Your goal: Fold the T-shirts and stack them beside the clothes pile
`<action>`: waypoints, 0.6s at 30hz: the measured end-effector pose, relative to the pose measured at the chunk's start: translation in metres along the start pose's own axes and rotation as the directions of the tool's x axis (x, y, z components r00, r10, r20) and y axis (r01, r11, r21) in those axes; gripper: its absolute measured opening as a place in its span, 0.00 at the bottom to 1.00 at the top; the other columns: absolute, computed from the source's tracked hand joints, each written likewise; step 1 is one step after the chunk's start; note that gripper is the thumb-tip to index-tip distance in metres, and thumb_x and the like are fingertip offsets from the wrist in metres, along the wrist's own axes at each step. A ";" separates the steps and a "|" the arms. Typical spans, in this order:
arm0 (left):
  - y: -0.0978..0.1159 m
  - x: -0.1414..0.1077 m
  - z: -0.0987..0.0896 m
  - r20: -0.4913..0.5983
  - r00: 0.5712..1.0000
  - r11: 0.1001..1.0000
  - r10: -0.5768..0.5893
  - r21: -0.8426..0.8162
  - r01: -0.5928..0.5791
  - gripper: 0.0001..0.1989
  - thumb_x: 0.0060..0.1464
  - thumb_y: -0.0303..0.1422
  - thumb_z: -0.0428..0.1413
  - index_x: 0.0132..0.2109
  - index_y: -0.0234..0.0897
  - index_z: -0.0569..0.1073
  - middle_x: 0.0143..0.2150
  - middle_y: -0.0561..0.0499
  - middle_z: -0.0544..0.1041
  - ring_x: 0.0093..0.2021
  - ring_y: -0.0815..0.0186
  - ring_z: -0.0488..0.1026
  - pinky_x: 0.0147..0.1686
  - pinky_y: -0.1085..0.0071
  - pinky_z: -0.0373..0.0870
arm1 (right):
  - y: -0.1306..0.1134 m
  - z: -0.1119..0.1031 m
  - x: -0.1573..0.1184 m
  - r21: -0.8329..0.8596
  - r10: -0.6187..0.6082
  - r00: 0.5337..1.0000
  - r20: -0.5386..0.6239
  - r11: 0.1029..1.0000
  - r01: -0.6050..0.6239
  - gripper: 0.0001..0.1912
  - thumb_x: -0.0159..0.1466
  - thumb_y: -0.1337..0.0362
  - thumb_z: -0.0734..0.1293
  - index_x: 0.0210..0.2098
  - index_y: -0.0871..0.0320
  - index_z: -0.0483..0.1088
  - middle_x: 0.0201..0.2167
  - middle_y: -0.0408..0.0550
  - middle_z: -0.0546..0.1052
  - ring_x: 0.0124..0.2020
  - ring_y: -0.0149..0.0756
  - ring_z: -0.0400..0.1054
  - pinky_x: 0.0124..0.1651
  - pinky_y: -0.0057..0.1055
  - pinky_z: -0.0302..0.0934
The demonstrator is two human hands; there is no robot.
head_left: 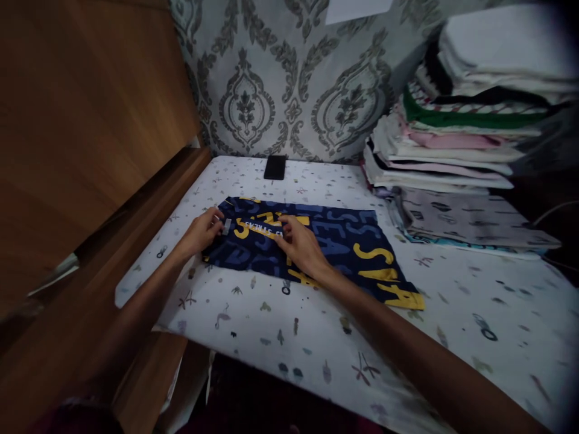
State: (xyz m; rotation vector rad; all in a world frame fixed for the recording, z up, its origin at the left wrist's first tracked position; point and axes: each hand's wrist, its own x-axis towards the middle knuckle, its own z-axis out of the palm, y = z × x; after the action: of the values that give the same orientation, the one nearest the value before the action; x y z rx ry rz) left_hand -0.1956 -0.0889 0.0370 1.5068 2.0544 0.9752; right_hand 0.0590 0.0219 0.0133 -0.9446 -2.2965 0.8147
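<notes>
A navy garment [344, 241] with yellow and lighter blue lettering lies folded into a long strip on the table. It looks like a shirt, with a small grey label near its left end. My left hand [204, 230] is at that end, its fingers curled in on the cloth edge beside the label. On the middle of the cloth rests my right hand [302, 242], with thumb and forefinger apart around the white printed words. Its other fingers are partly hidden behind the forefinger.
The table [266, 337] has a white patterned cover. Stacked folded clothes [456, 150] stand at the right. A black phone-like slab [275, 167] lies near the patterned wall [289, 84]. A wooden cabinet [90, 108] borders the left side.
</notes>
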 end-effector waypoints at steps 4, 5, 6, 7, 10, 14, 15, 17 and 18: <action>0.005 -0.034 -0.023 0.025 0.998 0.987 -0.055 0.155 0.051 0.13 0.56 0.44 0.48 0.34 0.39 0.68 0.25 0.55 0.70 0.27 0.66 0.67 0.29 0.70 0.61 | 0.011 -0.026 -0.024 -0.006 -0.119 0.992 -0.050 0.993 0.119 0.16 0.64 0.62 0.63 0.51 0.54 0.68 0.41 0.49 0.76 0.38 0.41 0.73 0.41 0.37 0.68; 0.006 -0.043 -0.024 0.043 0.997 0.978 -0.071 0.201 0.061 0.16 0.57 0.46 0.47 0.31 0.39 0.68 0.23 0.56 0.68 0.26 0.66 0.65 0.28 0.70 0.59 | 0.015 -0.036 -0.032 -0.045 -0.149 0.987 -0.060 0.988 0.146 0.14 0.65 0.61 0.63 0.50 0.54 0.69 0.41 0.50 0.77 0.39 0.42 0.73 0.42 0.38 0.68; 0.008 -0.053 -0.023 0.059 0.994 0.969 -0.091 0.236 0.074 0.19 0.57 0.49 0.47 0.29 0.39 0.67 0.22 0.56 0.66 0.26 0.66 0.64 0.28 0.70 0.57 | 0.021 -0.048 -0.041 -0.091 -0.162 0.985 -0.062 0.984 0.156 0.12 0.66 0.59 0.62 0.48 0.54 0.70 0.40 0.50 0.77 0.40 0.43 0.73 0.42 0.39 0.68; 0.008 -0.062 -0.021 0.070 0.992 0.963 -0.109 0.256 0.088 0.21 0.57 0.51 0.47 0.28 0.39 0.67 0.22 0.56 0.66 0.26 0.66 0.63 0.27 0.70 0.57 | 0.027 -0.061 -0.050 -0.138 -0.156 0.986 -0.053 0.979 0.148 0.12 0.67 0.57 0.62 0.45 0.54 0.72 0.39 0.51 0.77 0.39 0.43 0.73 0.43 0.39 0.68; 0.005 -0.082 -0.012 0.035 0.989 0.956 -0.143 0.263 0.129 0.23 0.54 0.55 0.49 0.29 0.39 0.69 0.26 0.54 0.69 0.28 0.65 0.65 0.29 0.70 0.59 | 0.048 -0.101 -0.080 -0.245 -0.047 0.999 0.007 0.968 0.047 0.17 0.68 0.52 0.59 0.38 0.54 0.74 0.36 0.52 0.76 0.38 0.44 0.73 0.41 0.39 0.67; -0.005 -0.089 -0.007 -0.031 0.982 0.957 -0.186 0.222 0.189 0.22 0.49 0.55 0.51 0.31 0.40 0.70 0.26 0.55 0.71 0.30 0.65 0.66 0.31 0.72 0.61 | 0.079 -0.145 -0.117 -0.286 0.152 0.988 0.020 0.948 -0.140 0.24 0.68 0.46 0.56 0.35 0.56 0.76 0.35 0.53 0.76 0.38 0.45 0.72 0.42 0.40 0.66; -0.005 -0.088 -0.007 -0.022 0.978 0.952 -0.207 0.226 0.206 0.21 0.50 0.54 0.52 0.32 0.40 0.70 0.26 0.55 0.71 0.30 0.65 0.66 0.31 0.72 0.61 | 0.085 -0.152 -0.125 -0.279 0.187 0.982 0.008 0.944 -0.177 0.25 0.68 0.45 0.56 0.37 0.56 0.76 0.35 0.53 0.76 0.38 0.45 0.72 0.42 0.41 0.66; -0.003 -0.084 -0.007 -0.003 0.973 0.941 -0.229 0.256 0.222 0.21 0.51 0.54 0.51 0.34 0.41 0.72 0.27 0.56 0.72 0.31 0.64 0.68 0.31 0.73 0.62 | 0.094 -0.161 -0.138 -0.259 0.234 0.972 -0.016 0.938 -0.230 0.24 0.66 0.45 0.59 0.40 0.56 0.76 0.37 0.52 0.76 0.40 0.46 0.71 0.45 0.41 0.66; 0.000 -0.082 -0.007 0.001 0.973 0.935 -0.229 0.278 0.220 0.22 0.51 0.55 0.51 0.36 0.41 0.73 0.29 0.56 0.74 0.32 0.63 0.69 0.32 0.73 0.63 | 0.097 -0.164 -0.143 -0.251 0.250 0.968 -0.025 0.936 -0.248 0.23 0.65 0.45 0.60 0.41 0.56 0.75 0.39 0.52 0.76 0.41 0.45 0.71 0.46 0.41 0.65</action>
State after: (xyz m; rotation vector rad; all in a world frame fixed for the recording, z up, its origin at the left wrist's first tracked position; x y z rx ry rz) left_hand -0.1734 -0.1683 0.0352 1.3630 2.3522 0.5905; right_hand 0.2966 0.0247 0.0243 -1.3705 -2.3550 0.6323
